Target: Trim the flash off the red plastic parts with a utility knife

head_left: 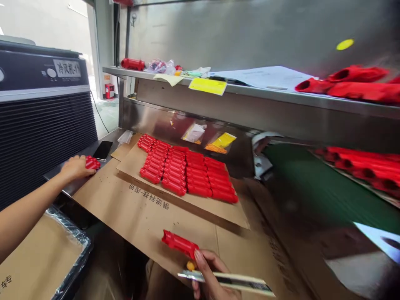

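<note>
My right hand (215, 275) is closed around a red plastic tube (179, 243) and a utility knife (231, 281) with a pale handle, its blade pointing left. A small orange piece (190, 265) shows between tube and knife; whether it is attached to either I cannot tell. At the table's left edge, my left hand (76, 167) has its fingers curled over a red plastic part (93, 163), mostly hidden by the hand. Rows of similar red tubes (175, 166) lie side by side on a cardboard sheet (200, 210) between the hands.
A phone (103, 150) lies beyond my left hand. Small bags (220, 143) lean at the back under a metal shelf (265, 92). More red tubes (365, 166) lie by a green surface (296, 175) at right. An air cooler (43, 121) stands left, above a cardboard box (37, 254).
</note>
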Tool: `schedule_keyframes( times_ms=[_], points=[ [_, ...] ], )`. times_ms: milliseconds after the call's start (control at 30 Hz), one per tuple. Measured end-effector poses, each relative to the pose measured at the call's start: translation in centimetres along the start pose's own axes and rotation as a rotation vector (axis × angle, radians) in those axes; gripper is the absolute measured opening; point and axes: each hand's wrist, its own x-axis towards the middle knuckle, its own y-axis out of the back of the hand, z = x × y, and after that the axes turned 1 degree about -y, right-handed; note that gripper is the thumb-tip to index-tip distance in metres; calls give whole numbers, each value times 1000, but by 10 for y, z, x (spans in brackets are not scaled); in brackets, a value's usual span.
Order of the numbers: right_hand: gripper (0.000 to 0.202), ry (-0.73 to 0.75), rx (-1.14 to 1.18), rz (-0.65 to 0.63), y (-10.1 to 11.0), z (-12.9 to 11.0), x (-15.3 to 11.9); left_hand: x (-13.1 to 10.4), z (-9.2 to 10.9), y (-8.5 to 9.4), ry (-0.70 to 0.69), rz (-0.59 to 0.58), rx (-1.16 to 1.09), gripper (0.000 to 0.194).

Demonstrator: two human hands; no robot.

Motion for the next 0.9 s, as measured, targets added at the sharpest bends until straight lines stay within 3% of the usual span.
schedule_keyframes(
  times_ms=[100,200,233,300,367,433,567,767,833,900],
  points=[
    [66,28,55,-86,0,-10,-12,-33,11,15,-83,74,-57,96],
    [66,0,64,-204,-1,-17,-31,-101,34,2,-196,212,-205,83],
    [67,-34,55,-247,-3,-18,-38,-132,44,-8,-300,244,-487,71],
    [67,-97,36,-325,-6,-17,-53,-198,65,-32,-499,-77,-902,54],
    [66,-118,32,-364,-9,-11,-68,-256,84,-56,-537,-411,-1165,48],
    [67,-94,40,-355,-10,-3,-80,-294,99,-75,-438,-518,-1310,36],
    [63,-52,55,-397,-4,19,-99,-322,105,-94,-231,-608,-1413,41],
    [53,-35,37,-396,3,50,-116,-349,103,-99,47,-452,-1556,43],
    [54,4,-5,-341,4,57,-119,-355,102,-98,34,-399,-1541,40],
    [52,66,-71,-300,5,62,-121,-358,100,-99,-77,-323,-1519,37]
  ],
)
